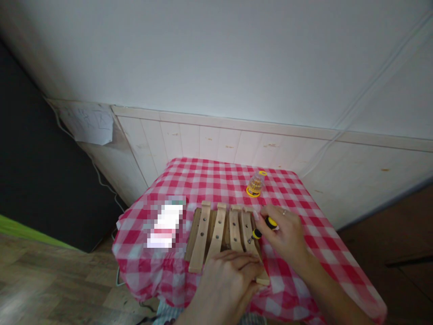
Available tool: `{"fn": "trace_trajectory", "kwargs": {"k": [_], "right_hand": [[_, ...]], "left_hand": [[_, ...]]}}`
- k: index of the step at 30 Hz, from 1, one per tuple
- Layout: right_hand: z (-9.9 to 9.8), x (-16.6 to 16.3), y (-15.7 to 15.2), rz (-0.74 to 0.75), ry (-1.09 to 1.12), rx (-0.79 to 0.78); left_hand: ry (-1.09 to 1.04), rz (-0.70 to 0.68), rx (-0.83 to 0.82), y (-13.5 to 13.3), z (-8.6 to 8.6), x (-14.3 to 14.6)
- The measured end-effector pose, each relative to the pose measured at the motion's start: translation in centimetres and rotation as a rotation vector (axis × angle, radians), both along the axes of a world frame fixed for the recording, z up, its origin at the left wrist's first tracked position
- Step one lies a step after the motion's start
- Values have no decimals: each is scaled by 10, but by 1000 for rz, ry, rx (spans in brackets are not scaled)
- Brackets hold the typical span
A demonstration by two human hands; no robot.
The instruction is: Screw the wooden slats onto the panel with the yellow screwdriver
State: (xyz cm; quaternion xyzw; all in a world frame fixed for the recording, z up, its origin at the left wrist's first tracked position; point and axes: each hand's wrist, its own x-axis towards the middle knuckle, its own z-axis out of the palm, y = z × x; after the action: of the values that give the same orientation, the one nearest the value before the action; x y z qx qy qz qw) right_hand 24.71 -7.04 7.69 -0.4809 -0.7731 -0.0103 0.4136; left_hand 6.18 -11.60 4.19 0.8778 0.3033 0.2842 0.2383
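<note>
A wooden slatted rack point(213, 234) lies flat on a small table with a red and white checked cloth point(209, 180). My left hand point(230, 275) rests on the rack's near edge, fingers pressed down over the slats. My right hand point(284, 234) grips a black and yellow screwdriver point(265, 227), its tip pointing down at a screw on the rightmost slat. A ring shows on one finger of that hand.
A clear bit holder with a yellow base point(255, 184) stands at the back of the table. A blurred flat item point(165, 224) lies left of the rack. White panelled wall point(237, 140) is behind; wooden floor point(50, 280) at left; a dark surface point(34, 171) at far left.
</note>
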Motion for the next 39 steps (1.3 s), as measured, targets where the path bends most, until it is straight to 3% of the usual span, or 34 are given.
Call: {"fn": "trace_trajectory", "kwargs": {"k": [4,10,13,16,22,26,28,34,39], "right_hand": [[1,-4,0,192,190,-87],[-12,-6,-4,488,583,-463],[-16,-3,-5,546,716,-590],[-12,2,-5,508,715,-691],[4,6,-2,413,513,-608],[-5,-4,-1,267,557,-351],[-11,-10,-2,267,624,-290],[-21,-17,-3,378,744,-407],[-19,-5,-6,560,873,-675]], "left_hand": [[3,-7,-9,1,-1,1],[-46,-11,-19,2,-1,0],[-61,-6,-7,2,-2,-1],[-66,-10,7,1,-4,-1],[-34,-19,0,2,-2,0],[-21,-17,-12,1,0,-1],[-32,-15,-7,1,-1,-1],[-69,-10,19,1,-4,-1],[-92,-13,36,2,-6,0]]}}
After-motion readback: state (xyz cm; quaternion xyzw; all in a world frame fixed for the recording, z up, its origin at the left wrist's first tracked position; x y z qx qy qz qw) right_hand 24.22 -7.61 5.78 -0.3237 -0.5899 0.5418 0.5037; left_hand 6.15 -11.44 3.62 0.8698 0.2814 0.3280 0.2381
